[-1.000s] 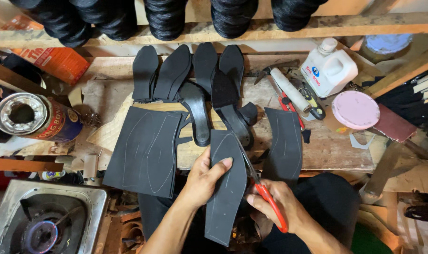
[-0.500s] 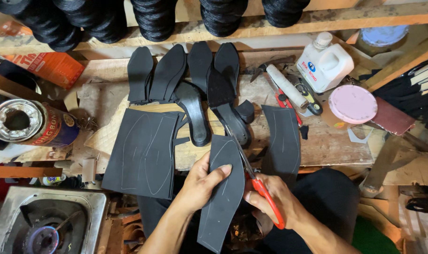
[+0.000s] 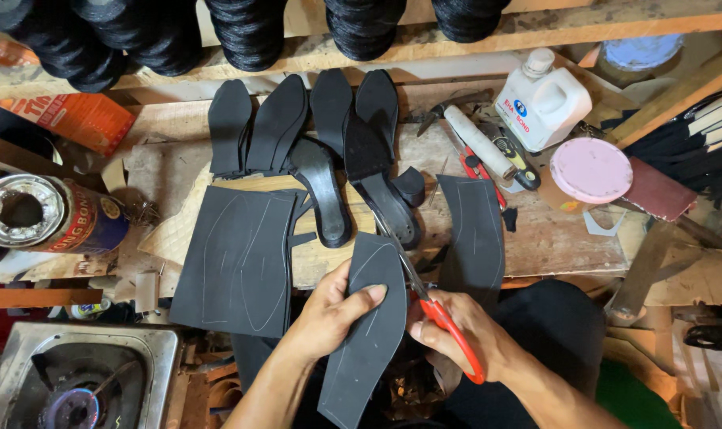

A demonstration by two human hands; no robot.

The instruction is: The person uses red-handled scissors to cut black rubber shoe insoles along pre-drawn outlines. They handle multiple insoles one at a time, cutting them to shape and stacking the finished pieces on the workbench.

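My left hand [image 3: 329, 314] gripped the black sole-shaped rubber piece [image 3: 366, 334] just below the workbench [image 3: 567, 238] edge, thumb across its face. My right hand [image 3: 456, 334] clenched the red-handled scissors [image 3: 424, 290], blades running along the piece's right edge, beside the marked black sheet [image 3: 238, 262].

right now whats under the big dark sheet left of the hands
The big dark sheet lies on a pale woven mat and the wooden bench; its near edge overhangs the bench. A dark strip pokes out at its right edge. What lies beneath its middle is covered.
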